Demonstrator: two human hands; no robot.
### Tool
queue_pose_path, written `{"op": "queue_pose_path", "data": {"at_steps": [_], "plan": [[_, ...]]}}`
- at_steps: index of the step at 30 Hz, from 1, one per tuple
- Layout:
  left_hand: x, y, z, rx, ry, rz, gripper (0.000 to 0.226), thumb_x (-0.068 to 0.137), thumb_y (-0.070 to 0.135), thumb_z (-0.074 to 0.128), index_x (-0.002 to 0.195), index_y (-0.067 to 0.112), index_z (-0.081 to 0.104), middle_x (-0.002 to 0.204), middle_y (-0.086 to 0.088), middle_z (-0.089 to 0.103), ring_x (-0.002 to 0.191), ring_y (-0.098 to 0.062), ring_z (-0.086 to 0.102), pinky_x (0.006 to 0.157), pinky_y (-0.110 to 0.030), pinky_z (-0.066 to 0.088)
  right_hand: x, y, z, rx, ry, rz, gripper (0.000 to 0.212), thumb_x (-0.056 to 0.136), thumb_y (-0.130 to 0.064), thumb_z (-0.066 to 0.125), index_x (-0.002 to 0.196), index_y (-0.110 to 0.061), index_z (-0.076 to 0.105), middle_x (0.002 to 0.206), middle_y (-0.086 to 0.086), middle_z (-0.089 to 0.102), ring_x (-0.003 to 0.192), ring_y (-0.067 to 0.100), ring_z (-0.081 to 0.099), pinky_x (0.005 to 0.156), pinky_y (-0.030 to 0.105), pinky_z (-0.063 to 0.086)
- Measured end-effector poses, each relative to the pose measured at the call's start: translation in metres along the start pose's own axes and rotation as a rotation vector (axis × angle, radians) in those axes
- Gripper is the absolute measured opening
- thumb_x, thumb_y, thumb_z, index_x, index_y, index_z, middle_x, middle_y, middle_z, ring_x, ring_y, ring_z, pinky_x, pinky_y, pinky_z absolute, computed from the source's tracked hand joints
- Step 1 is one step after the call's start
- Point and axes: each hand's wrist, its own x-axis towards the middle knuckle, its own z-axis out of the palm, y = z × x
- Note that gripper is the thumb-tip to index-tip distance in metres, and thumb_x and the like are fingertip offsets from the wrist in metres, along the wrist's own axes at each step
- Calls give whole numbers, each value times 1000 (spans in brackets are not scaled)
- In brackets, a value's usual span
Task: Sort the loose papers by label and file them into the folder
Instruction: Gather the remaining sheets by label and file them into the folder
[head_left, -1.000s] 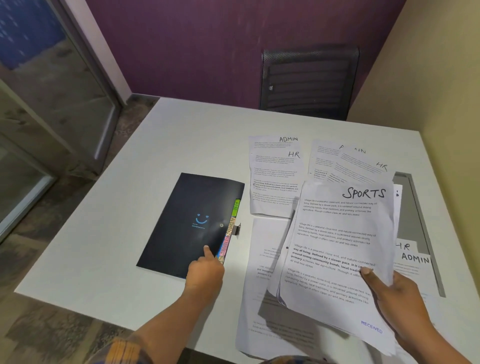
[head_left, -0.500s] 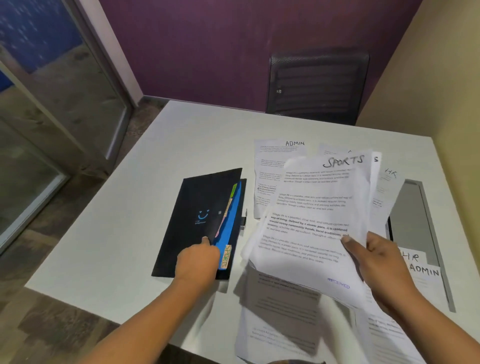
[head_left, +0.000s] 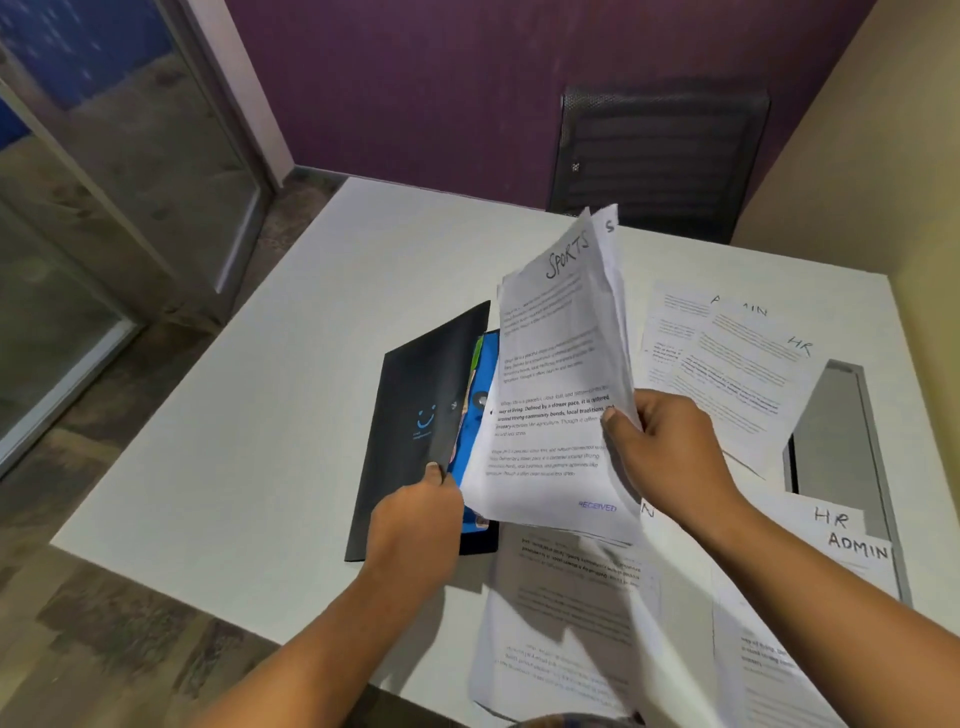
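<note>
Lifted further since the earlier frame, the front cover of the single black folder (head_left: 415, 395) exposes more of its blue inside, and the SPORTS sheets (head_left: 556, 374) have swung upright toward the opening. At frame centre, the left hand (head_left: 415, 514) pinches the cover's lower edge. The right hand (head_left: 670, 447) grips the SPORTS sheets at their right edge (at least two sheets; exact count unreadable). On the white table (head_left: 260, 441), loose papers (head_left: 727, 358) at centre right and lower right show two ADMIN and two HR labels. One dark chair (head_left: 660, 161) stands at upper centre.
</note>
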Motion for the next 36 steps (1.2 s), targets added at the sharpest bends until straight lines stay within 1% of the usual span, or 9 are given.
{"op": "queue_pose_path", "data": {"at_steps": [3, 6, 10, 13, 21, 26, 28, 32, 36], "plan": [[-2, 3, 0, -17, 15, 1, 57, 91, 26, 62, 141, 10, 39, 122, 0, 62, 94, -20, 66, 76, -32, 55, 5, -7, 5, -81, -16, -9, 37, 95, -16, 54, 58, -12, 49, 47, -1, 50, 42, 11, 43, 37, 15, 29], [-3, 3, 2, -13, 39, -6, 54, 90, 18, 58, 141, 9, 41, 120, -1, 64, 92, -24, 68, 77, -36, 55, 9, -12, 10, -124, -46, -15, 30, 95, -17, 54, 68, -4, 60, 55, 3, 58, 47, 13, 48, 37, 15, 30], [-4, 3, 1, -11, 60, -4, 56, 90, 12, 56, 143, 9, 40, 124, -4, 63, 90, -27, 68, 74, -37, 55, 10, -17, 20, -136, -88, -34, 29, 95, -19, 52, 76, -1, 66, 69, 11, 70, 62, 25, 64, 52, 28, 45], [-6, 2, -2, -5, 71, -5, 54, 89, 11, 56, 141, 9, 42, 130, -4, 60, 92, -27, 68, 75, -37, 54, 7, -19, 22, -158, -96, -46, 29, 94, -20, 52, 76, 0, 65, 70, 12, 71, 66, 29, 66, 57, 35, 53], [-11, -1, -6, -30, 35, 25, 63, 86, 11, 61, 145, 10, 38, 152, -7, 42, 101, -30, 67, 81, -39, 55, -2, -23, 20, -218, -159, -17, 29, 93, -15, 51, 73, 1, 63, 60, 10, 64, 48, 20, 49, 48, 26, 38], [-14, -3, -6, -60, 55, 28, 67, 95, 31, 56, 152, 13, 26, 147, -1, 49, 108, -23, 65, 87, -31, 54, -11, -25, 15, -245, -163, 17, 25, 89, -12, 54, 72, 3, 64, 55, 9, 61, 47, 20, 47, 47, 25, 35], [-14, -6, -2, -94, 71, 30, 69, 93, 37, 60, 151, 14, 30, 146, -2, 50, 104, -22, 67, 85, -31, 56, -10, -27, 16, -245, -185, 37, 23, 87, -11, 56, 69, 2, 61, 55, 6, 59, 48, 21, 49, 47, 25, 35], [-15, -7, 2, -123, 56, 60, 65, 83, 22, 72, 141, 11, 47, 148, -11, 49, 93, -31, 71, 77, -38, 60, -3, -37, 26, -247, -224, 59, 23, 88, -13, 58, 68, -1, 60, 60, 6, 60, 50, 21, 52, 44, 22, 36], [-21, -8, -4, -117, 102, 48, 67, 83, 8, 63, 146, 9, 41, 154, -10, 40, 97, -32, 69, 80, -36, 56, 5, -47, 26, -302, -230, 54, 19, 86, -13, 60, 72, 0, 64, 62, 7, 63, 51, 19, 54, 41, 21, 35]]}}
